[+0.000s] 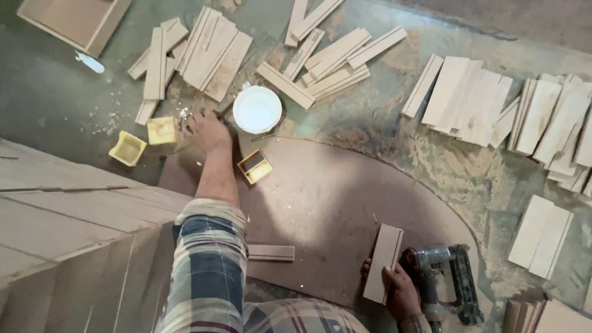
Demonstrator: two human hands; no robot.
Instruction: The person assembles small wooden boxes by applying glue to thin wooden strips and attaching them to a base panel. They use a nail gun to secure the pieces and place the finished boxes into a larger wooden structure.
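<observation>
On the brown rounded hardboard sheet (320, 203) spread over the dusty floor, near its lower edge, the right hand (399, 290) holds a short pale wooden slat (383, 262) upright on its end. The grip is clenched around the slat's lower part, thumb on one side, fingers behind. Judging by its thin, flat, planed look, the slat should be light and stiff, with dry faces that are not slippery; taking it by the long edges near the middle would steady it best, since a thin strip could split if twisted. Just beside that hand lies a grey and black nail gun (447, 280), untouched.

The left hand (208, 131) reaches far out, past a small open yellowish wooden box (254, 166), to a spot just beside a round white tub (257, 109). Its fingers curl downward over something small near the tub; I cannot tell whether that grip is closed on anything. Loose stacks of similar pale slats (472, 98) lie around.
</observation>
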